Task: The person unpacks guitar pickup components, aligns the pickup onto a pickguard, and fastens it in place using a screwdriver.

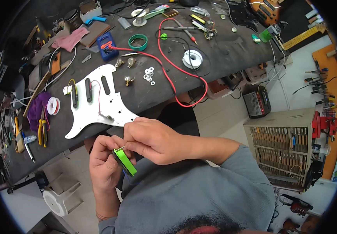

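My left hand [107, 162] is closed around a small dark part with a bright green strip [126, 162] along its side, and a thin blue wire hangs below it. At the part's upper end, my right hand [149, 139] pinches something thin and light-coloured that I cannot make out clearly. Just beyond my hands, a white pickguard [112, 105] lies at the bench edge. It carries two dark pickups [89, 90] on the left, and a small switch-like part [107, 116] rests near its lower edge.
Across the dark bench [141, 95] lie washers [149, 74], a blue multimeter [107, 46] with red and black leads, green tape [137, 42], a white spool [192, 59] and yellow pliers [43, 132]. A drawer cabinet [279, 150] and an amplifier [256, 102] stand at right.
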{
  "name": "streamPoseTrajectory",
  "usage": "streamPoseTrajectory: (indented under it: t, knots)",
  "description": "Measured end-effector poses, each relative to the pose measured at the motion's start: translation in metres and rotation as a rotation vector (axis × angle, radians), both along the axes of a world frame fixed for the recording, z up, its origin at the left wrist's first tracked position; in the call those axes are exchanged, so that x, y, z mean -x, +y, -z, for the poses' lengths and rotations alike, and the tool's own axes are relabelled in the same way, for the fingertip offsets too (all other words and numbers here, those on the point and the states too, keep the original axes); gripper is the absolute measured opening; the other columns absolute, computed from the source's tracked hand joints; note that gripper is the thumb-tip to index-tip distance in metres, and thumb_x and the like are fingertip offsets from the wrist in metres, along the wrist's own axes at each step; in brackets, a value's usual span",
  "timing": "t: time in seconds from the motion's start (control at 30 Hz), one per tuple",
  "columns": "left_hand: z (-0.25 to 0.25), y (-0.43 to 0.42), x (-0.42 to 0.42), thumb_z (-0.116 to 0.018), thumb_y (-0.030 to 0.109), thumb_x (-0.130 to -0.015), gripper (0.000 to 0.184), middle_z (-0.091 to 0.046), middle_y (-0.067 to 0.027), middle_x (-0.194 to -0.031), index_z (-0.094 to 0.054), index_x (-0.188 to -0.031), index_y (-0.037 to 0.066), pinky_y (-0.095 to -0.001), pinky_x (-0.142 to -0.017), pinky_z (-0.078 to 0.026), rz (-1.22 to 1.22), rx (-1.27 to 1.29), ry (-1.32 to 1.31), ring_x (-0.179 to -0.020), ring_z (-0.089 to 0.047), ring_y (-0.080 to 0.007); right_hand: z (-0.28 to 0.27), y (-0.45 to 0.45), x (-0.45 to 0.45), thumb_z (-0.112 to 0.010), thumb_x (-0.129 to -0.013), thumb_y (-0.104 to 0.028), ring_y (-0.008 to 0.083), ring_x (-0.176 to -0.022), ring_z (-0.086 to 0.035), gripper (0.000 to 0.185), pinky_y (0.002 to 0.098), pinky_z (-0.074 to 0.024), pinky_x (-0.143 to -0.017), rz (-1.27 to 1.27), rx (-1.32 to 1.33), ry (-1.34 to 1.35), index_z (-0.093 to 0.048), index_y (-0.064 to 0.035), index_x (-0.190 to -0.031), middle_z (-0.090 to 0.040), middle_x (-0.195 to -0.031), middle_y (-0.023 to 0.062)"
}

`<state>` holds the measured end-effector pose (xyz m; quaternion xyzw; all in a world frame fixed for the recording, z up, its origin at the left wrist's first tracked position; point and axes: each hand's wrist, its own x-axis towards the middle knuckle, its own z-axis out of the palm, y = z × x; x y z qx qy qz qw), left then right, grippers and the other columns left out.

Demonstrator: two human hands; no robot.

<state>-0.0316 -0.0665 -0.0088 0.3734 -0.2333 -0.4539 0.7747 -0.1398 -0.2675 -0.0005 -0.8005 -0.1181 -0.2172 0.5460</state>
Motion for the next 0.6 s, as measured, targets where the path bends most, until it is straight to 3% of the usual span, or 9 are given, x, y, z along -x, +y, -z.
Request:
streamPoseTrajectory:
  t: [0.03,0.17,0.23,0.33,0.4,0.47,0.5,0.6]
  knots:
    - [0.002,-0.006,0.002,-0.074,0.027,-0.109,0.035,-0.068,-0.0185,-0.11,-0.052,-0.124,0.004,-0.0385,-0.08,-0.062,0.029,0.018,0.046,-0.091,-0.074,-0.0298,-0.002,-0.004,0.001,-0.071,-0.102,-0.008,0.032,-0.088,-0.065,0.01,0.0445,-0.0513,-0.085,0.062,0.085,-0.047,-0.062,-0.0038,-0.101,-0.063,-0.092,0.0086]
    - [0.003,-0.025,0.014,-0.067,0.024,-0.113,0.026,-0.068,-0.0196,-0.11,-0.052,-0.127,0.007,-0.0396,-0.079,-0.061,0.105,0.046,0.373,-0.089,-0.073,-0.0316,0.005,-0.022,0.0,-0.074,-0.099,-0.01,0.0293,-0.087,-0.064,0.011,0.0437,-0.0492,-0.084,0.241,0.309,-0.277,-0.064,-0.0056,-0.1,-0.064,-0.093,0.0072]
    - [0.0,-0.033,0.017,-0.067,0.023,-0.112,0.027,-0.068,-0.0199,-0.11,-0.052,-0.128,0.007,-0.0401,-0.079,-0.061,0.09,0.019,0.336,-0.089,-0.073,-0.0318,0.006,-0.034,0.006,-0.075,-0.098,-0.01,0.0285,-0.087,-0.064,0.012,0.0434,-0.0488,-0.083,0.291,0.404,-0.307,-0.065,-0.0058,-0.1,-0.064,-0.093,0.007]
    - [-0.008,-0.046,0.009,-0.074,0.022,-0.108,0.03,-0.069,-0.0192,-0.111,-0.058,-0.125,0.003,-0.0384,-0.08,-0.06,0.043,-0.049,0.059,-0.091,-0.072,-0.0299,-0.002,-0.05,0.013,-0.073,-0.099,-0.009,0.0286,-0.085,-0.064,0.01,0.0426,-0.0499,-0.082,0.127,0.166,-0.072,-0.064,-0.0047,-0.1,-0.063,-0.092,0.0071]
    - [-0.013,-0.052,-0.003,-0.078,0.022,-0.105,0.03,-0.069,-0.0187,-0.112,-0.064,-0.122,0.0,-0.0376,-0.08,-0.058,0.045,-0.085,-0.213,-0.091,-0.071,-0.0279,-0.002,-0.066,0.018,-0.064,-0.11,-0.016,0.0185,-0.075,-0.061,0.016,0.0372,-0.0502,-0.072,-0.16,-0.22,0.216,-0.062,-0.0044,-0.099,-0.062,-0.087,0.0033]
    - [-0.039,-0.057,-0.015,-0.083,0.015,-0.095,0.019,-0.075,-0.0166,-0.108,-0.078,-0.105,0.0,-0.0352,-0.08,-0.054,0.148,-0.209,-0.479,-0.091,-0.069,-0.0234,-0.004,-0.078,0.026,-0.059,-0.115,-0.022,0.0127,-0.071,-0.059,0.024,0.0332,-0.0499,-0.067,-0.5,-0.649,0.607,-0.06,-0.0051,-0.099,-0.061,-0.085,0.001]
    - [-0.047,-0.065,-0.021,-0.083,0.011,-0.091,0.016,-0.077,-0.0141,-0.106,-0.08,-0.103,0.002,-0.0354,-0.079,-0.053,0.183,-0.193,-0.599,-0.089,-0.069,-0.0234,0.0,-0.079,0.027,-0.056,-0.118,-0.026,0.0061,-0.066,-0.055,0.029,0.0279,-0.0459,-0.056,-0.625,-0.836,0.637,-0.06,-0.0041,-0.1,-0.062,-0.087,-0.0002]
    - [-0.062,-0.089,-0.031,-0.082,0.007,-0.084,0.019,-0.079,-0.0092,-0.102,-0.084,-0.102,0.006,-0.0365,-0.076,-0.051,0.234,-0.195,-0.841,-0.085,-0.068,-0.0241,0.006,-0.09,0.027,-0.053,-0.119,-0.028,0.0084,-0.064,-0.056,0.031,0.0274,-0.0451,-0.056,-0.759,-1.028,0.775,-0.061,-0.0038,-0.101,-0.061,-0.082,0.0011]
